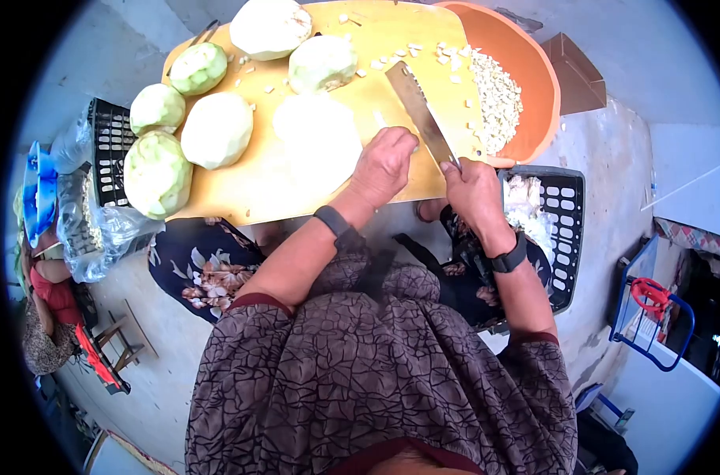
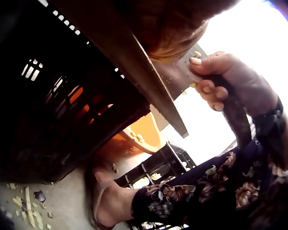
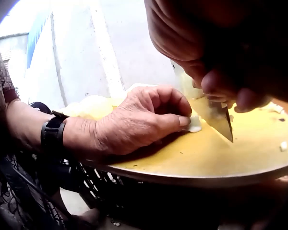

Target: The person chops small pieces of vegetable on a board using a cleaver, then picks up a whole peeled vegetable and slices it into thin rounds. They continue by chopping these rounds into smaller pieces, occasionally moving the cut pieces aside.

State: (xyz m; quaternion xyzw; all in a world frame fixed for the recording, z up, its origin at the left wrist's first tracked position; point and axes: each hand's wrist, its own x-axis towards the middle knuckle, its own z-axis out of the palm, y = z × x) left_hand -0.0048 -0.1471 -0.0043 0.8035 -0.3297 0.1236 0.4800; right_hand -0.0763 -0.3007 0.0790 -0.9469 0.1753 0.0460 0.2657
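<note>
- Two hands engaged: right hand [image 1: 477, 198] wraps the handle of a knife [image 1: 421, 111]; left hand [image 1: 382, 170] pinches a pale slice [image 3: 196, 125] on the yellow board [image 1: 241, 190].
- Slice: between left fingertips and blade.
- Blade: long axis slants away, leftward.
- Farther right: orange basin [image 1: 539, 99], diced pieces [image 1: 498, 103] inside.

I see a bare left forearm [image 1: 296, 265] angling forward and inward from a short, dark patterned sleeve [image 1: 245, 336]. The bare left hand [image 1: 385, 165] is knuckles-up, thumb [image 3: 177, 123] and bent forefinger pinched together. The bare right forearm [image 1: 526, 299] reaches forward; a black band [image 1: 509, 255] circles its wrist. The bare right hand [image 1: 476, 194] has fingers [image 2: 213, 92] curled in a grip, near the left.
</note>
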